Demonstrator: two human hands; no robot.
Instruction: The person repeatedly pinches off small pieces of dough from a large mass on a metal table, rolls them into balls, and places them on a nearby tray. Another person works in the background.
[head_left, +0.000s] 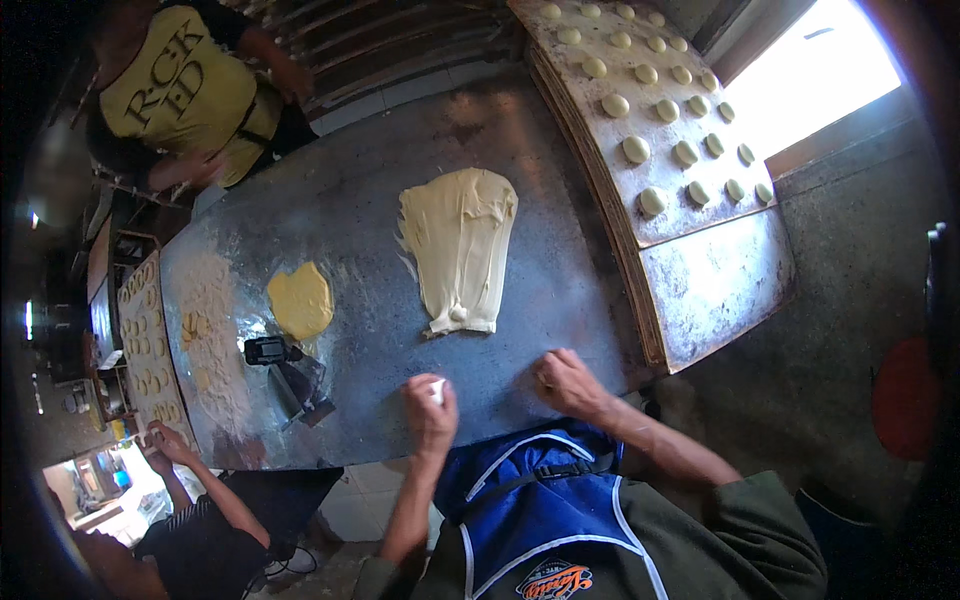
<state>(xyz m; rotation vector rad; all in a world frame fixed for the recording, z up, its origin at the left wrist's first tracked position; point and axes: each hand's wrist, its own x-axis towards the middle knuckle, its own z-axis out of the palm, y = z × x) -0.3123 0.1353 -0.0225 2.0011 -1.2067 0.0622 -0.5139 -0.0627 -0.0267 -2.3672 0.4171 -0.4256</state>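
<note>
My left hand (431, 412) is curled around a small white piece (438, 391), perhaps dough, just above the near side of the dark metal worktable (367, 225). To its right, my right hand (568, 384) forms a loose fist at the tabletop; no object shows in it, though the palm side is hidden. Beyond both hands lies a long, smooth slab of pale dough (471, 247), wide at the far end, narrow and folded at the near end. Neither hand touches it.
Left on the table are a yellow mass (301, 301), perhaps fat or dough, a small black device (265, 350), a metal scraper (285, 391) and scattered flour (214, 337). Stacked trays (712, 277) with dough balls (636, 149) border the right. Two other people stand left, near another tray (146, 337).
</note>
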